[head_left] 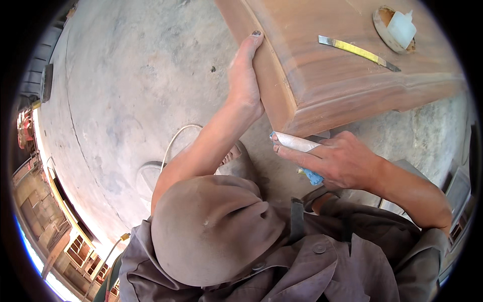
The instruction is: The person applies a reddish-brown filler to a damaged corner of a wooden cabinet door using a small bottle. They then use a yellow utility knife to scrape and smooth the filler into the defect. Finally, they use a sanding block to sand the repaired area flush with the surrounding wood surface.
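Cloth of a grey-brown buttoned shirt spans the lower part of the view, with a rounded, dusty bulge of brown fabric rising in front of its left side. Just beyond, the right hand is clamped on a crumpled blue-and-yellow scrap that pokes out below the palm; a whitish strip lies along its forefinger, though whether it is a wrapping or a sheet I cannot tell. These fingertips are just beside the near corner of a moulded wooden panel, which reaches away to the upper right. Below the hands show a sandalled foot and, partly hidden, some bare toes. The left hand rests against the panel's left edge, thumb pointing away; its other fingers are hidden, so I cannot tell whether they grip. Behind the left forearm, a pale cable loops over the concrete floor. Farther up the panel lies a yellow utility knife, slanted, and beyond it a round shallow dish bearing a white plastic piece. Wooden frames stand at far left.
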Demonstrator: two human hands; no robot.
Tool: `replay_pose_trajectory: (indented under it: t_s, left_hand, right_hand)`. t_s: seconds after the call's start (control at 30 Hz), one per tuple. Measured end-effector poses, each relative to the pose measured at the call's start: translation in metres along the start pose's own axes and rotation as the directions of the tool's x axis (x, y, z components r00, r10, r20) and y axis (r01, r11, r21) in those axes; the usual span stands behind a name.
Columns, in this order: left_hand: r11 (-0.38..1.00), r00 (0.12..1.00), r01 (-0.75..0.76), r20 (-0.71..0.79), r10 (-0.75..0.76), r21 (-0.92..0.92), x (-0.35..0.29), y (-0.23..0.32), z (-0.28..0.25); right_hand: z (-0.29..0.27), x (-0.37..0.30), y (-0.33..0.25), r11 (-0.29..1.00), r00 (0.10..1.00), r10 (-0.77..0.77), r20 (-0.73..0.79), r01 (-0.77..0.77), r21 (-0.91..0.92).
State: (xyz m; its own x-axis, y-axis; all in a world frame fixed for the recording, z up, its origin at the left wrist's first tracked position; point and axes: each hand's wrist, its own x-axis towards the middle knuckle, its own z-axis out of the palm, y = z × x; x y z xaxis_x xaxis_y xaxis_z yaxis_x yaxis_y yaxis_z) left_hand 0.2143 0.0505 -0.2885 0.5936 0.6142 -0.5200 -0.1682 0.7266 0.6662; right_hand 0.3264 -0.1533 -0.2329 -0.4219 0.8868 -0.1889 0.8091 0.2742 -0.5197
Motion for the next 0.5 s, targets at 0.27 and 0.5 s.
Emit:
replay_pose_trajectory:
  t_s: [0.27,0.5]
  left_hand:
    - [1.0,1.0,0.017,-0.004,-0.017,0.0,-0.002,0.002,-0.004]
    - [1.0,1.0,-0.019,-0.006,0.019,-0.002,0.0,0.002,-0.01]
  right_hand:
    - [0.0,0.001,-0.003,0.999,1.0,-0.02,-0.024,0.019,-0.039]
    - [-0.004,-0.016,0.005,0.995,0.996,0.06,-0.071,-0.055,0.08]
